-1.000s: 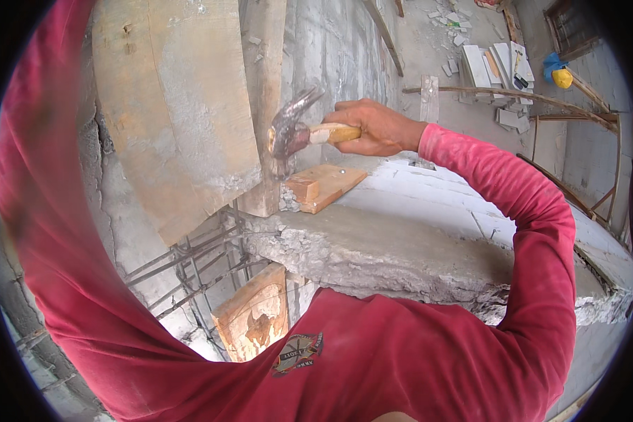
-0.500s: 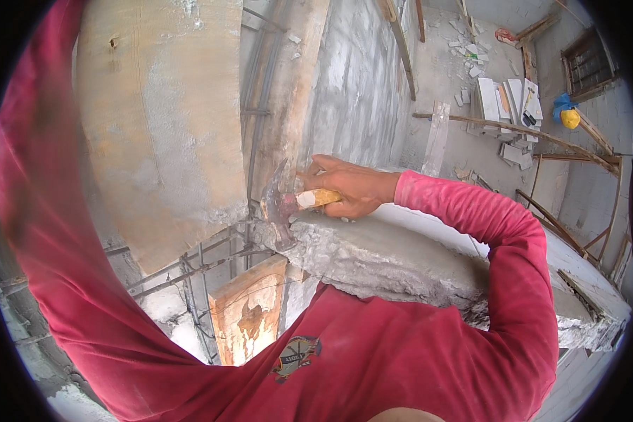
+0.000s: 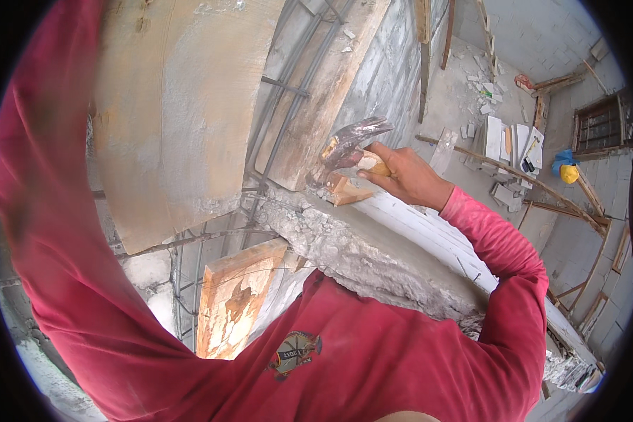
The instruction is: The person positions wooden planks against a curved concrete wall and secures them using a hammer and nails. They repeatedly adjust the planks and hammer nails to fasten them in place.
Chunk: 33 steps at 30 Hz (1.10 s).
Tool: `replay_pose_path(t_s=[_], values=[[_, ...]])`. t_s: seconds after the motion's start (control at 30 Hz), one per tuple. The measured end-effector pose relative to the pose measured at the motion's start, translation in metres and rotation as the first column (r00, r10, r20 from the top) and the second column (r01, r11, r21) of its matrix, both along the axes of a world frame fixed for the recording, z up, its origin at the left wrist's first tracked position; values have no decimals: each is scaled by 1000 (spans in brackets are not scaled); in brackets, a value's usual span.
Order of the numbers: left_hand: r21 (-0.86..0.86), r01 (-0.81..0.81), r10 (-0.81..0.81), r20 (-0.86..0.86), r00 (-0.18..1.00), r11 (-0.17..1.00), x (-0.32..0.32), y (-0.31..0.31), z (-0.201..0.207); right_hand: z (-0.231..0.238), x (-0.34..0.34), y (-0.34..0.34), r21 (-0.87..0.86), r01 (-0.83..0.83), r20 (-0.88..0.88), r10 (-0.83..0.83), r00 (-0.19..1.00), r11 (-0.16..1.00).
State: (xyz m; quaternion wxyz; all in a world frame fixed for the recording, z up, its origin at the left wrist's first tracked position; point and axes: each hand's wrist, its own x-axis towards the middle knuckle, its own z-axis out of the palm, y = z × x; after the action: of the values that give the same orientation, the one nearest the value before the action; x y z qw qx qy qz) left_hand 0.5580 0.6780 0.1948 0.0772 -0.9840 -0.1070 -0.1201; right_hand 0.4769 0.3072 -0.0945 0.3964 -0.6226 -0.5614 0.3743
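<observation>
My right hand [image 3: 404, 176] is closed around the wooden handle of a claw hammer [image 3: 352, 144]. The steel head sits against the lower end of a slanted wooden formwork board [image 3: 323, 91]. Just below the head, a small wooden block [image 3: 344, 191] lies on the rough concrete ledge [image 3: 359, 253]. My left sleeve [image 3: 42, 211] runs up the left side of the view, and its hand is out of sight.
A large plywood panel [image 3: 176, 112] stands to the left, with steel rebar [image 3: 281, 105] between it and the board. A stained board [image 3: 232, 299] leans below the ledge. Far below lie white slabs [image 3: 506, 141], timber props and a yellow helmet [image 3: 568, 172].
The hammer came down onto the block by the board half a second ago. It is now lifted slightly, with the head against the board's foot.
</observation>
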Motion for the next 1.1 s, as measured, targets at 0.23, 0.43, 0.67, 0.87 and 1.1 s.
replay_pose_path(t_s=[0.23,0.43,0.67,0.87,1.1], values=[[-18,-4,4,-3,1000,1000,-16,-3,0,-18,1,-13,150,341,-278,-292,915,928],[-17,-13,13,-13,1000,1000,-18,-2,0,-60,-29,-6,196,400,-214,-359,908,895],[-19,12,-12,-16,1000,1000,-2,0,-3,-45,1,-1,297,560,-435,-412,800,774],[-11,-27,26,-24,999,1000,-18,2,-1,-72,-41,-4,109,158,-42,-154,987,981],[-7,-24,23,-22,999,1000,-12,1,0,-40,-18,1,193,547,-427,-432,794,814]])
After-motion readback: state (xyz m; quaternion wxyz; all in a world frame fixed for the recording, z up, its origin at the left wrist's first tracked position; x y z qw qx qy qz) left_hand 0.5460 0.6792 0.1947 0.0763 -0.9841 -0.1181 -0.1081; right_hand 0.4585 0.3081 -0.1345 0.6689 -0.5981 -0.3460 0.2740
